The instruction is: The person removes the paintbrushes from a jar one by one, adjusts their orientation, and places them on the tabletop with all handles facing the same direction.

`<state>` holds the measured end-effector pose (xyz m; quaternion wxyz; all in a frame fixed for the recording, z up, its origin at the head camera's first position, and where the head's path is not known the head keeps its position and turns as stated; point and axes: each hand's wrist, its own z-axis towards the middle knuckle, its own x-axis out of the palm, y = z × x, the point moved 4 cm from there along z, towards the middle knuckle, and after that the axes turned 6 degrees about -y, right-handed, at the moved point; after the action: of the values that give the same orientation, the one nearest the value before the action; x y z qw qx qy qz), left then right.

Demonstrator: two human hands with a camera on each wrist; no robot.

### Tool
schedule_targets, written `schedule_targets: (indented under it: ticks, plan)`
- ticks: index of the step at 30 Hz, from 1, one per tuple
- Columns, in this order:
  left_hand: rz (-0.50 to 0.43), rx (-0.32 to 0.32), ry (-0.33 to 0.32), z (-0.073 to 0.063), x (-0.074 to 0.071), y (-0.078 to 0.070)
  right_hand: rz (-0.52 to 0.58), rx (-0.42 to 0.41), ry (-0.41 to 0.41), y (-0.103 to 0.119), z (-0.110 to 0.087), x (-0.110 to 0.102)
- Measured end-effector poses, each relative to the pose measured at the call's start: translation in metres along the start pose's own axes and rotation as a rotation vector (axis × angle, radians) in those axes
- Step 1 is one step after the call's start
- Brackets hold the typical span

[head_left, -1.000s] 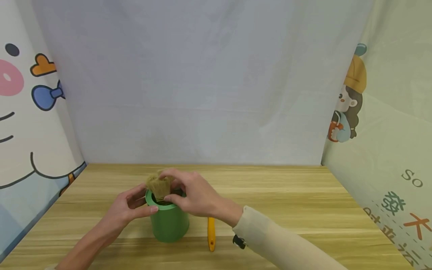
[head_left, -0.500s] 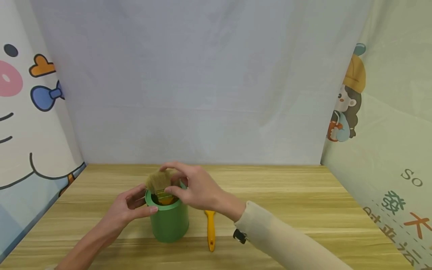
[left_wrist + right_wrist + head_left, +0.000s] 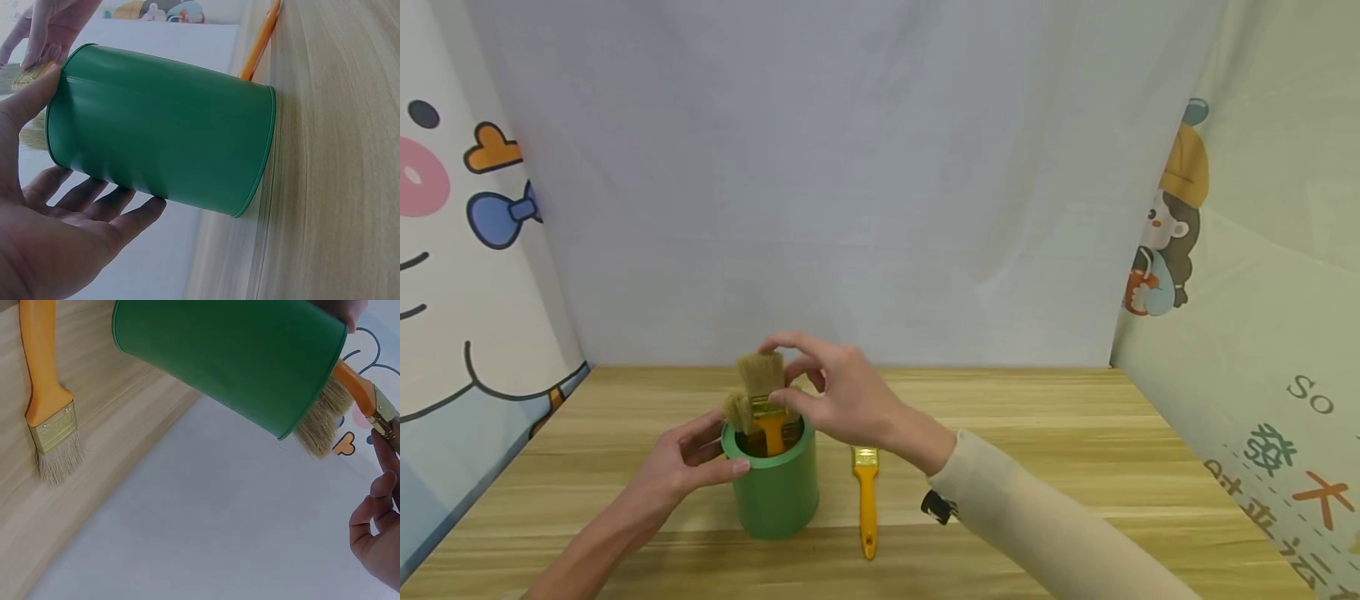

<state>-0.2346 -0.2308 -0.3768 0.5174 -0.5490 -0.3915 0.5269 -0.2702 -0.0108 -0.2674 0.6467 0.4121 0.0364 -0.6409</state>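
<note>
A green can (image 3: 777, 502) stands upright on the table, bristle-up paintbrushes inside it. My left hand (image 3: 679, 460) holds it near the rim, the thumb on one side and the fingers on the other, as the left wrist view shows. Over the mouth, my right hand (image 3: 859, 400) pinches a paintbrush (image 3: 760, 375) at its metal band. That brush's orange handle (image 3: 356, 386) points down into the can, its lower end hidden. Other bristles (image 3: 737, 412) stick out past the rim beside it.
Another orange-handled paintbrush (image 3: 868, 500) lies on the wooden table (image 3: 1037, 467), right of the can, bristles pointing away. A pale cloth (image 3: 880, 183) hangs behind the table. Printed cartoon sheets (image 3: 1247, 250) flank the sides.
The right hand has risen, lifting the pinched paintbrush partway up so that its orange handle shows above the rim. The left hand and the can have stayed in place.
</note>
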Motion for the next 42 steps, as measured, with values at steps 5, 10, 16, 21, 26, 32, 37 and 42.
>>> schedule_targets:
  ticks: [5,10,16,21,26,32,37,42]
  plan:
    - [0.001,0.007,-0.005,0.0,0.0,0.0,0.011,-0.02,-0.028,0.003,0.004,-0.007]
    - [0.002,0.008,-0.011,0.0,0.0,0.0,0.019,-0.042,-0.052,0.006,0.008,-0.013]
    - [0.004,0.004,-0.01,0.0,0.0,0.0,0.016,-0.085,-0.093,0.011,0.013,-0.023]
    - [0.009,-0.002,-0.008,0.001,0.0,0.002,0.007,-0.101,-0.132,0.015,0.017,-0.035]
    - [0.017,-0.023,-0.009,0.001,-0.001,0.003,0.015,-0.116,-0.173,0.022,0.022,-0.05]
    - [0.014,-0.025,-0.01,0.001,-0.001,0.003,0.025,-0.11,-0.214,0.027,0.022,-0.07]
    - [0.02,-0.024,-0.016,0.001,-0.001,0.004,0.047,-0.045,-0.217,0.021,0.013,-0.083]
    - [0.021,-0.015,-0.018,0.0,-0.001,0.004,0.071,0.021,-0.196,0.008,0.0,-0.089]
